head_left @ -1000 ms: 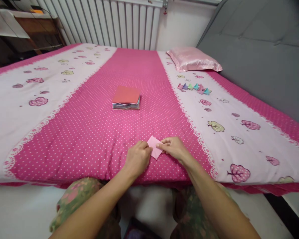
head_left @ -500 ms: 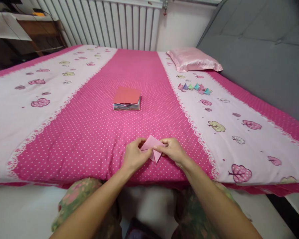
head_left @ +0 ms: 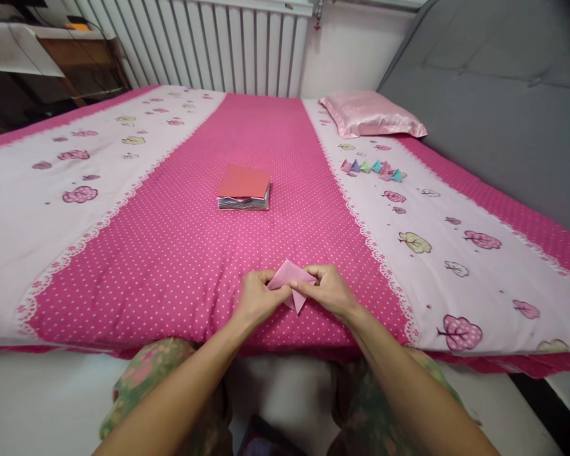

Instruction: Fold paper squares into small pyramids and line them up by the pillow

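Observation:
A small pink folded paper (head_left: 291, 278) sits lifted just above the near edge of the pink dotted bed sheet (head_left: 180, 253). My left hand (head_left: 256, 299) pinches its left side with curled fingers. My right hand (head_left: 330, 291) pinches its right side the same way. The paper's lower point sticks down between the two hands. Further up the sheet lies a stack of square papers (head_left: 244, 187) with a red sheet on top.
A row of several small folded paper shapes (head_left: 373, 168) in pink, purple, green and teal lies at the right, below a pink satin pillow (head_left: 371, 113). A grey padded headboard (head_left: 494, 107) rises on the right and a white radiator (head_left: 209, 44) stands behind.
The pink paper went from lying flat under my fingers to being raised and unfolded into a wider shape with a point below. Both hands closed in slightly on it.

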